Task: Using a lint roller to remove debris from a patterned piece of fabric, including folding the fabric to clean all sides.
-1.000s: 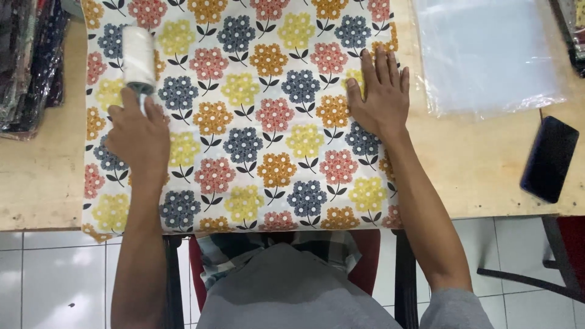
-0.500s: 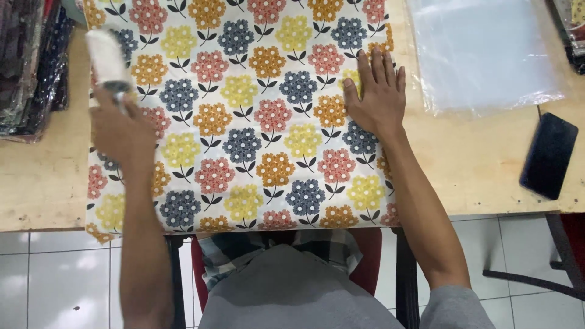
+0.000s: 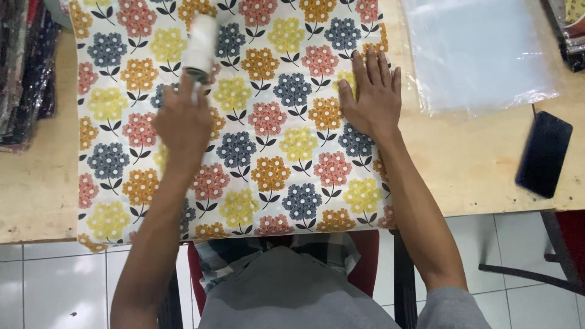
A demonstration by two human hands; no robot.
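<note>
The flowered cloth [image 3: 244, 152] covers the wooden worktop [image 3: 469, 164], its near edge hanging over; the right hand [image 3: 370, 97] lies flat at three o'clock, grip released; the left hand [image 3: 181, 122] at ten o'clock clenches the white lint roller [image 3: 201, 47], which rests on the cloth; clear plastic bags [image 3: 481, 52] and a dark phone [image 3: 544, 153] lie rightward.

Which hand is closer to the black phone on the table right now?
Right. The right hand lies flat on the floral fabric, left of the phone; the left hand grips a lint roller farther away.
</note>
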